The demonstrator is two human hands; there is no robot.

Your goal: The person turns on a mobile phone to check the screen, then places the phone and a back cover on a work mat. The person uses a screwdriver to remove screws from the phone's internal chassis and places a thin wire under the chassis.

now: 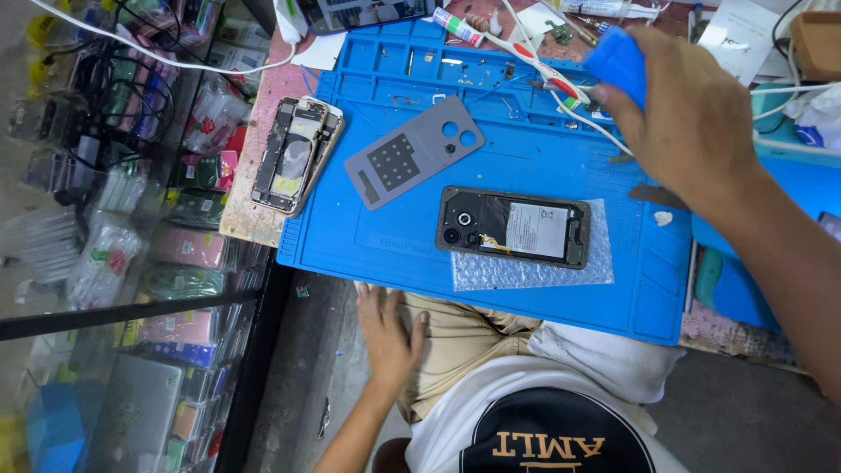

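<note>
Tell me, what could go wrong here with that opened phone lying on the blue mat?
The opened phone lies uncovered, so a dropped tool could hurt its insides. The right hand, holding a blue thing, reaches over white cables and may snag them. A second opened phone overhangs the blue mat edge, near the table's side, and could get knocked off.

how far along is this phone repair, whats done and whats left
Done: the black phone lies opened on bubble wrap, internals and battery exposed; its likely grey back cover sits apart on the blue mat. In hand: the right hand holds a blue object over the mat's far side; the left hand rests on the lap. Left: the cover is not yet refitted, and a second opened phone waits beside the mat.
</note>
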